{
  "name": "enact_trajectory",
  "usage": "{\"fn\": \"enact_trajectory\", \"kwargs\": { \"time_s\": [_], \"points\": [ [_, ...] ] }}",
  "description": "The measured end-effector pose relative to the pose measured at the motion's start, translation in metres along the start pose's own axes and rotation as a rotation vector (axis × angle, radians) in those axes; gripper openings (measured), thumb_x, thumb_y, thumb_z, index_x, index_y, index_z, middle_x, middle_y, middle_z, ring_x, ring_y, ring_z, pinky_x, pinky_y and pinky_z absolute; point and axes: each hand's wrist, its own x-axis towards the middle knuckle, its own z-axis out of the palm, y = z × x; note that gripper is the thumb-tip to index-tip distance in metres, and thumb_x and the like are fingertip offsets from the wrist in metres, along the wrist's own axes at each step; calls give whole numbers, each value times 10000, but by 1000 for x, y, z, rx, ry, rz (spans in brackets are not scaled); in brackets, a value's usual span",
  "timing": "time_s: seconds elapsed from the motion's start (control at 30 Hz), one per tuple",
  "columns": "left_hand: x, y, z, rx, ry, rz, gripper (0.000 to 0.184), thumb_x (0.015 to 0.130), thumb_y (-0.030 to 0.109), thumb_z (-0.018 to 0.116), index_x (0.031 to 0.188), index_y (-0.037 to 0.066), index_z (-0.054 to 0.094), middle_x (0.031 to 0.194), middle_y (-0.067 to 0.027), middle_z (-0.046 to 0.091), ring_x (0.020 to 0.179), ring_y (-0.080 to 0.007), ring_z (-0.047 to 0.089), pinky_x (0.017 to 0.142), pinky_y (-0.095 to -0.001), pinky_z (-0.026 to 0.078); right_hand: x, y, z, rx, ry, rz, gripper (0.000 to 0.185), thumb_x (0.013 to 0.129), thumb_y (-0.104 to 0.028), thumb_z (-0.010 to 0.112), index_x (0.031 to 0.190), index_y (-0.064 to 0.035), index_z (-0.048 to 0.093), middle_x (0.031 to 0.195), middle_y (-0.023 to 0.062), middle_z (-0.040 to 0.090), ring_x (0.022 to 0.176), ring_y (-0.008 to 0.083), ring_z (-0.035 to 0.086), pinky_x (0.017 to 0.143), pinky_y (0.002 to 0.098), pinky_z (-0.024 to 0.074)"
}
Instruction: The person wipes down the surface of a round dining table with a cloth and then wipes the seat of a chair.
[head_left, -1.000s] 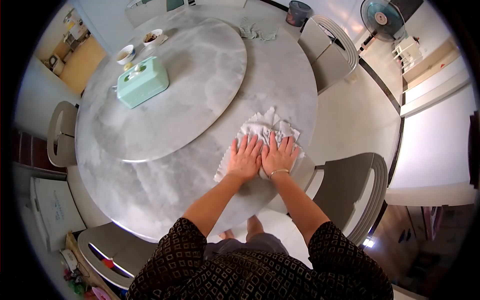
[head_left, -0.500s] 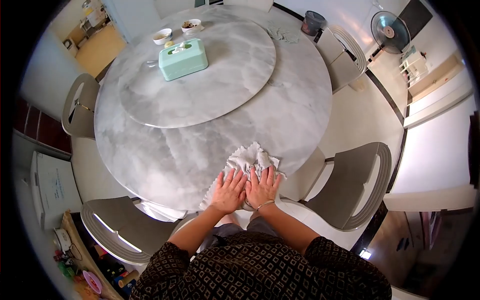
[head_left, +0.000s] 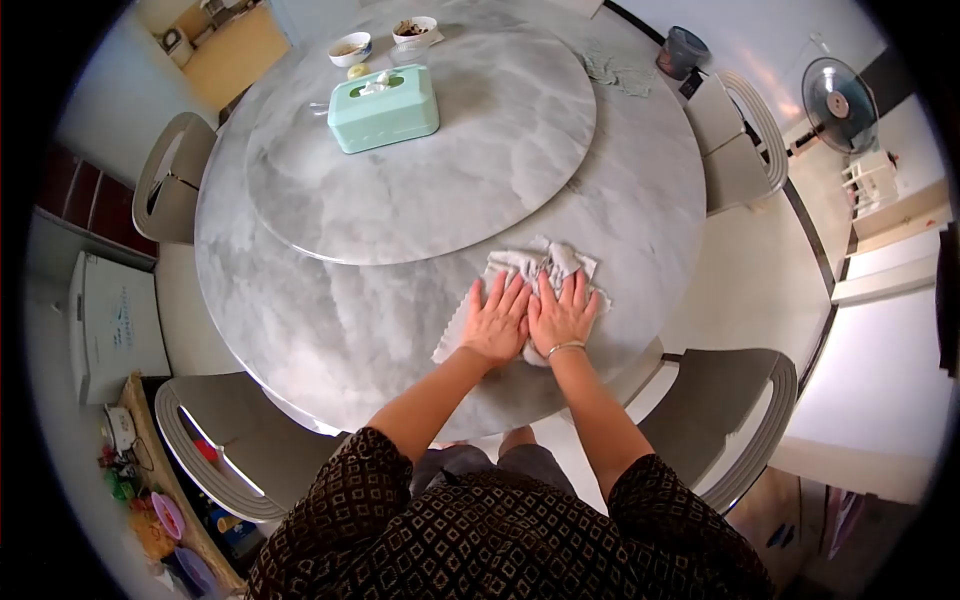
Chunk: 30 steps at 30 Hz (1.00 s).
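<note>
A crumpled pale cloth [head_left: 543, 258] with a scalloped edge lies on the round grey marble table [head_left: 330, 330]. My left hand [head_left: 494, 322] presses flat on the cloth, its fingers spread and pointing away from me. Right beside it, my right hand [head_left: 562, 318] lies flat on the same cloth, fingers stretched out, with a bracelet on the wrist. The two hands touch along their inner sides. Part of the cloth is hidden under the palms.
On the raised turntable [head_left: 450, 190] stand a mint-green tissue box [head_left: 385, 115] and two bowls, one white [head_left: 350, 48] and one with dark food [head_left: 414, 30]. A greenish cloth [head_left: 615, 72] lies at the far right. Chairs [head_left: 240, 440] surround the table; a fan [head_left: 840, 105] stands right.
Both hands and the cloth have moved forward over the table, away from its near edge and slightly right. The arms reach out further, and the view has shifted a little.
</note>
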Motion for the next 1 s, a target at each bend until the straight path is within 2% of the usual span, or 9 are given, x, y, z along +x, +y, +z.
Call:
{"fn": "enact_trajectory", "kwargs": {
  "time_s": [0.13, 0.23, 0.33, 0.47, 0.53, 0.6, 0.77, 0.9, 1.0],
  "points": [
    [63, 2, 11, 15, 63, -29, 494, 866, 281, 429, 1319, 86, 399, 1397, -91, 353, 1329, -291, 248, 1042, -572, 150, 60, 25, 5, -30, -6, 13, 410, 867, -415, 425, 1255, -297, 489, 1321, 99, 407, 1308, 269, 248, 1018, 534, 183],
    [100, 3, 10, 35, 70, -97, 480, 877, 294, 408, 1320, 108, 401, 1393, -72, 362, 1303, -269, 294, 1020, -542, 218, 99, 36, 8, -26, -43, 20, 408, 871, -424, 416, 1253, -301, 488, 1325, 94, 404, 1308, 263, 248, 1016, 535, 184],
    [124, 5, 8, -104, -5, -242, 473, 891, 309, 378, 1337, 153, 380, 1406, -27, 351, 1265, -209, 349, 971, -458, 297, 125, 44, 11, -54, -44, 20, 414, 880, -441, 390, 1262, -307, 476, 1346, 93, 388, 1317, 258, 238, 1025, 535, 174],
    [122, 3, 13, -186, 46, -243, 482, 895, 307, 371, 1345, 136, 370, 1410, -31, 346, 1278, -228, 332, 1005, -465, 261, 130, 43, 9, -64, -133, 25, 451, 890, -464, 344, 1305, -310, 428, 1385, 107, 351, 1335, 271, 211, 1050, 525, 145],
    [118, 2, 17, -107, 107, -217, 485, 897, 310, 371, 1348, 131, 368, 1412, -38, 342, 1288, -241, 318, 1020, -476, 240, 129, 46, 13, -72, -113, 8, 459, 890, -465, 342, 1314, -307, 418, 1383, 113, 353, 1334, 273, 212, 1049, 527, 145],
    [104, 2, 16, -86, 98, -181, 497, 903, 327, 374, 1357, 124, 360, 1420, -57, 333, 1319, -273, 265, 1063, -500, 166, 121, 45, 13, -91, -108, 10, 479, 885, -462, 359, 1334, -298, 393, 1376, 144, 355, 1329, 293, 218, 1045, 531, 153],
    [26, -8, -2, -41, 104, -143, 505, 904, 342, 382, 1361, 128, 356, 1418, -53, 339, 1331, -264, 247, 1080, -495, 130, 70, 16, 2, -127, -104, -130, 504, 867, -462, 408, 1337, -279, 390, 1355, 178, 364, 1320, 336, 218, 1029, 545, 167],
    [-42, -40, -23, -98, 117, -209, 515, 880, 350, 428, 1345, 133, 386, 1415, -56, 341, 1340, -260, 232, 1087, -493, 118, 23, -45, 2, -147, -116, -259, 524, 878, -460, 386, 1344, -221, 388, 1346, 175, 372, 1319, 335, 221, 1024, 548, 166],
    [-95, -70, -41, -128, 167, -293, 490, 868, 365, 453, 1328, 197, 425, 1421, -54, 327, 1345, -289, 214, 1083, -511, 119, -3, -99, 1, -128, -126, -381, 517, 883, -457, 375, 1342, -218, 390, 1347, 171, 373, 1320, 337, 219, 1034, 544, 153]
  ]
}}
